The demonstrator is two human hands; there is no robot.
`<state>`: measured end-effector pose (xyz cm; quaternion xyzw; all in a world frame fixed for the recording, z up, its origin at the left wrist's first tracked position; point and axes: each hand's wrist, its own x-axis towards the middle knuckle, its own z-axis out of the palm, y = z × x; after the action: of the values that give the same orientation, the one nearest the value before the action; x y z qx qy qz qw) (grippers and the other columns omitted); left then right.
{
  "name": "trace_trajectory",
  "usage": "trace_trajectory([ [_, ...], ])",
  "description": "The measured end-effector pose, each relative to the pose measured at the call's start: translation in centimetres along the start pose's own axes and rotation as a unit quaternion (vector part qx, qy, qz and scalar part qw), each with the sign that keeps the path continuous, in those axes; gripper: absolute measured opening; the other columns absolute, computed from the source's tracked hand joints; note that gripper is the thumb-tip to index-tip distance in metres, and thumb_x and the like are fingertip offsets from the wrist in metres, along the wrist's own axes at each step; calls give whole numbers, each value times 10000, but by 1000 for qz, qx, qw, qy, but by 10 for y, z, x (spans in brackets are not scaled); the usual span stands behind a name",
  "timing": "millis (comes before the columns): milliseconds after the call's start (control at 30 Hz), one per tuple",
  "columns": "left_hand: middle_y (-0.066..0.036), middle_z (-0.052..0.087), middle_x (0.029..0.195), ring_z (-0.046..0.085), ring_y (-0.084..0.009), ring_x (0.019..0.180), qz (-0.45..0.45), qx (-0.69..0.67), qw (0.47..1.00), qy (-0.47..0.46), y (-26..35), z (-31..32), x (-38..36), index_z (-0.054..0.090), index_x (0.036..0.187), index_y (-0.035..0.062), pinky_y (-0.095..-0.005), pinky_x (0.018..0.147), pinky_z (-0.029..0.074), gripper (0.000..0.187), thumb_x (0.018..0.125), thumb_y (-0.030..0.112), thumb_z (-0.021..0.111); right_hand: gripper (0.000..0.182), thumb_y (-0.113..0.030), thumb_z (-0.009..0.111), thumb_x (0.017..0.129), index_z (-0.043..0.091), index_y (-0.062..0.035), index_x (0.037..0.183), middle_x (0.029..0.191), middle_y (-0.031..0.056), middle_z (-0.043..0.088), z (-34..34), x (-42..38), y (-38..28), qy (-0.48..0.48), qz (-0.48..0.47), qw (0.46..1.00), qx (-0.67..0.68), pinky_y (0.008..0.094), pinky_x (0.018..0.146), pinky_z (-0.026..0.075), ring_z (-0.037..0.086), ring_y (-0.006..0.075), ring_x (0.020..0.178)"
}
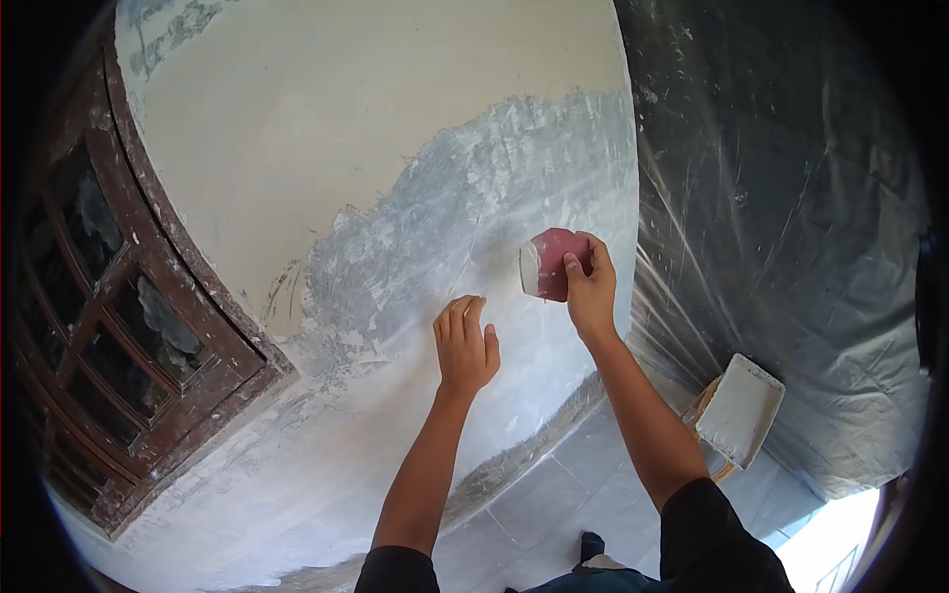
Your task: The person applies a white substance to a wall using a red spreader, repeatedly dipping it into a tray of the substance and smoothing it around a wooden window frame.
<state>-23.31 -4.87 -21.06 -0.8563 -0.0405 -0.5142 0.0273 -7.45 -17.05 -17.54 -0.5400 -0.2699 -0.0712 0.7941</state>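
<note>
My right hand [592, 294] grips a red putty scraper [556, 259], thumb on its near face and fingers behind it. White paste coats the scraper's left edge, which is close over the wall [297, 128]. To the left and a little lower, my left hand [462, 348] is held up before the wall, its fingers slightly bent and thumb apart, with nothing in it. Around both hands the wall has a rough grey-white patch [405, 237], bordered above by smoother cream plaster.
At left is a paint-spattered brown window frame [129, 277] with glass panes. Dark plastic sheeting [771, 198] hangs at right. A tray of white paste [739, 410] rests on a stand above the grey tiled floor [583, 474]. My foot [592, 545] shows below.
</note>
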Motion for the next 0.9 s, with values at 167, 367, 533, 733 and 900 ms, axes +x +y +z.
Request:
trace_trajectory([
  [167, -194, 549, 1207, 506, -369, 1118, -18, -72, 997, -14, 51, 73, 11, 507, 1240, 2, -475, 956, 370, 405, 842, 65, 550, 312, -32, 570, 948, 551, -5, 1258, 1109, 139, 652, -78, 24, 24, 51, -8, 998, -21, 326, 927, 465, 617, 199, 1016],
  [367, -150, 598, 1099, 540, -339, 1063, -46, -152, 987, -36, 125, 144, 14, 548, 1169, 23, -455, 909, 396, 334, 836, 50, 554, 255, -9, 567, 930, 577, 10, 1184, 1073, 141, 662, -164, 33, 37, 125, 7, 989, -77, 324, 911, 467, 626, 203, 989],
  [533, -82, 645, 930, 590, -292, 911, -51, -204, 977, -42, 172, 180, 8, 590, 1062, 48, -432, 805, 418, 235, 829, 28, 564, 241, -9, 576, 921, 588, 10, 1162, 1034, 141, 672, -217, 26, 54, 192, 38, 975, -108, 327, 887, 477, 636, 210, 953],
  [733, -101, 657, 809, 609, -309, 781, -59, -248, 961, -108, 208, 215, -20, 622, 918, 51, -425, 728, 446, 94, 853, 43, 555, 255, -34, 600, 919, 590, -3, 1172, 1040, 145, 675, -264, -3, 62, 231, 80, 956, -162, 332, 872, 485, 643, 226, 955],
  [900, -118, 660, 793, 612, -331, 763, -57, -300, 938, -162, 235, 240, -47, 626, 871, 49, -460, 699, 462, 88, 869, 69, 540, 276, -26, 572, 939, 566, 4, 1214, 1073, 132, 661, -309, -27, 66, 256, 107, 938, -205, 317, 891, 470, 625, 210, 984],
])
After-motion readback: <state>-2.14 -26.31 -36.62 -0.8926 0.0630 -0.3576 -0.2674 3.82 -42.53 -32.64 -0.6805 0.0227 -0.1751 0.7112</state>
